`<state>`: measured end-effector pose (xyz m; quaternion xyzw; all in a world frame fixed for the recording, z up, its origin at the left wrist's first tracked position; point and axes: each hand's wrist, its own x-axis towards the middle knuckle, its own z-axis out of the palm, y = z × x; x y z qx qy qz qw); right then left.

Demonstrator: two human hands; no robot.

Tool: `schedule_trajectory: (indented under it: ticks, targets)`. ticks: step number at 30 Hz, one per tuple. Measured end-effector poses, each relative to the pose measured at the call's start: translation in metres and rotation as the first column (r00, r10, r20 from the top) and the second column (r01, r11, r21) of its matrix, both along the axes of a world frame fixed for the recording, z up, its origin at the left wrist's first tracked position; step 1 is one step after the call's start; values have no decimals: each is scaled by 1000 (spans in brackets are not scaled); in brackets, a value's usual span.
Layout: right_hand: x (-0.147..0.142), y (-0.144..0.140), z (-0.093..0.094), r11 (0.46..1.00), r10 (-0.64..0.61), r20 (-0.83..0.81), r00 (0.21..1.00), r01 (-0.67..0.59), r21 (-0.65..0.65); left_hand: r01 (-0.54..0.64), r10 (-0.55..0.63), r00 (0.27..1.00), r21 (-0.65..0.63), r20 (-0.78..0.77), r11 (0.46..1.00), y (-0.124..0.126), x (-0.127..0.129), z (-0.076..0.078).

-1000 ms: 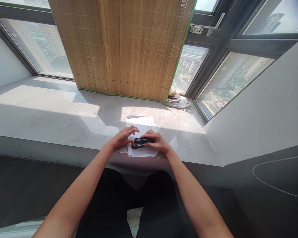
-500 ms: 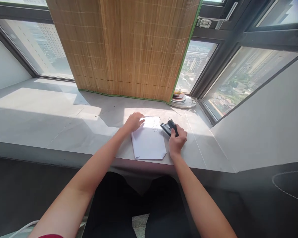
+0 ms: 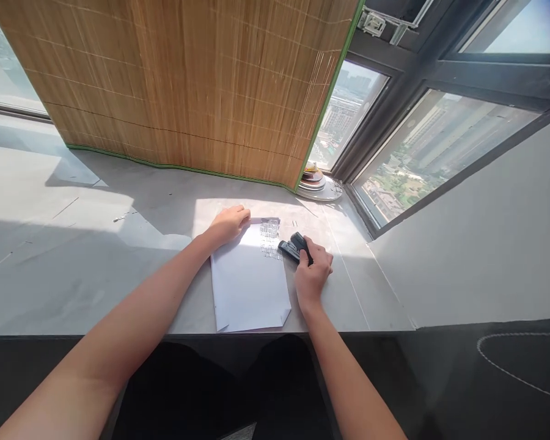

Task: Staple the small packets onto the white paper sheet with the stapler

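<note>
A stack of white paper (image 3: 247,287) lies on the grey stone sill, its lower corners folded. Rows of staples (image 3: 270,237) cover its upper right part. My left hand (image 3: 230,223) is closed at the upper left edge of the paper; its fingertips are partly hidden. In my right hand (image 3: 314,269) is a black stapler (image 3: 289,250), its jaws spread apart in a V. The stapler's front end is at the right edge of the paper. Two small staple-like bits (image 3: 295,223) lie just beyond the stapler.
A bamboo blind (image 3: 187,91) with green edging hangs down to the sill (image 3: 73,263) at the back. Stacked plates (image 3: 318,186) stand in the window corner. Small debris (image 3: 119,219) lies on the left part of the sill. A white wall (image 3: 476,244) closes off the right side.
The view has shifted, so the paper and hands appear further left and the paper larger. The stapler is now closer to the paper's right edge. Both hands keep their hold.
</note>
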<state>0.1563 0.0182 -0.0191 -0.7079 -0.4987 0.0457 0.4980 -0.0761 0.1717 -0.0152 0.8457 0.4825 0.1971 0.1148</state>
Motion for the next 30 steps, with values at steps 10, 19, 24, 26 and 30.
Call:
schedule_trajectory:
  ticks: [10, 19, 24, 26, 30]
  targets:
    - [94, 17, 15, 859, 511, 134, 849, -502, -98, 88, -54, 974, -146, 218, 985, 0, -13, 1]
    - [100, 24, 35, 543, 839, 160, 520, -820, -182, 78, -43, 982, -187, 184, 979, -3, -1, 6]
    - [85, 50, 35, 350, 928, 192, 320, -925, -150, 66, -45, 983, -112, 179, 992, -7, 4, 6]
    - [82, 52, 27, 378, 911, 218, 350, -921, -99, 116, -119, 970, 25, 210, 993, -9, 7, 6]
    - [80, 47, 17, 404, 899, 230, 373, -909, -105, 410, -431, 867, 136, 248, 902, -17, 15, 9]
